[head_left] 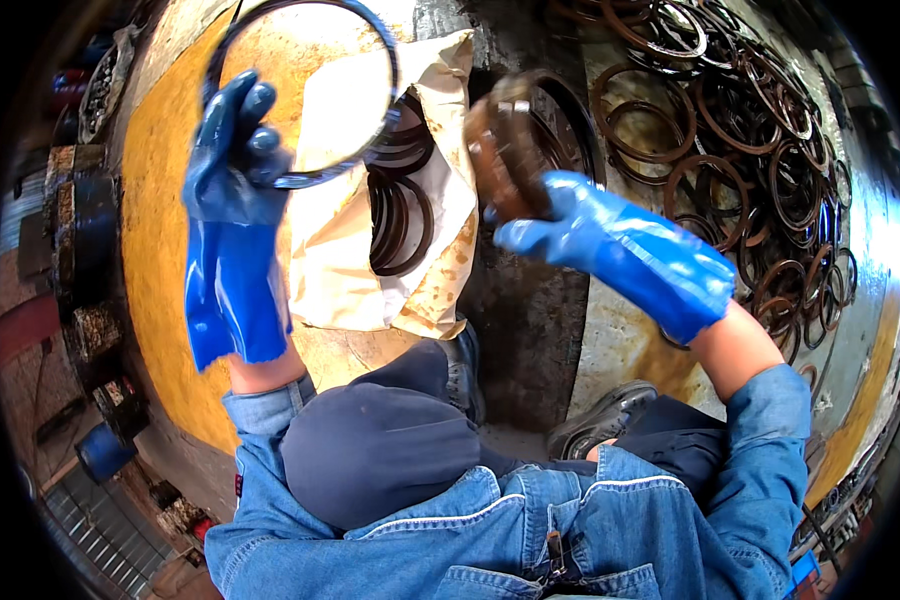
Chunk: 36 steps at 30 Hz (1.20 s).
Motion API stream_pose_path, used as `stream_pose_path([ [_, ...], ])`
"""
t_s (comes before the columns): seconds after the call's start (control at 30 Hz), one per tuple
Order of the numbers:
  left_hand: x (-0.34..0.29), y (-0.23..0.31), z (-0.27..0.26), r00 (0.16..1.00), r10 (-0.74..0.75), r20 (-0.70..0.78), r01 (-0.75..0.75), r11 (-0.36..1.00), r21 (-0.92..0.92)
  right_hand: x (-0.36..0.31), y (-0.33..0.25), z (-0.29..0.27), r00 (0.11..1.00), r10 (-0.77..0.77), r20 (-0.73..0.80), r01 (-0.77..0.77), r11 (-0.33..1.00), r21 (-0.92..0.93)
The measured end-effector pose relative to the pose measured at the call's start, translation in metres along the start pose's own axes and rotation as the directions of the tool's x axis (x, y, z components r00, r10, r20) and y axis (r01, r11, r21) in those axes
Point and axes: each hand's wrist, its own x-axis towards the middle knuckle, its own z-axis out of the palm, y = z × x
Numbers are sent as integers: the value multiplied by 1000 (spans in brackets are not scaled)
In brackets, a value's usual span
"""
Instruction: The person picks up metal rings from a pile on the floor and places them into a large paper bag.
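My left hand (pixel 232 165), in a blue rubber glove, grips a large thin dark ring (pixel 396 72) by its lower left edge. The ring is raised over an opened paper bag (pixel 332 210), in which several dark rings (pixel 427 225) show through the gap. To the right of the bag, my right hand (pixel 580 222), gloved the same way, has its fingers around a brown, oily bundle of rings (pixel 510 150). Motion smears this bundle, and I cannot tell how many rings it has. The fingers' far side is hidden behind it.
On the right lies a spread heap of brown and dark rings (pixel 745 190) on a stained sheet. A dark strip (pixel 530 310) runs between the bag and that sheet. Machine-like parts and a blue cylinder (pixel 105 450) stand along the left. My knee and shoes are close below the bag.
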Motion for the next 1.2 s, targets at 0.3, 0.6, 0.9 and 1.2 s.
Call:
stream_pose_path([
  [0.3,-11,-78,-48,933,213,-292,324,-135,936,77,-2,84,942,228,246,228,101,-968],
  [0.6,10,-115,3,980,86,-180,198,-537,820,98,4,102,908,330,259,267,22,-964],
  [0.9,6,-90,-38,975,57,-215,217,-453,865,95,0,62,925,-164,343,353,32,-935],
  [1.2,1,-59,-47,936,188,-297,350,-424,835,113,-19,71,913,168,371,363,80,-929],
])
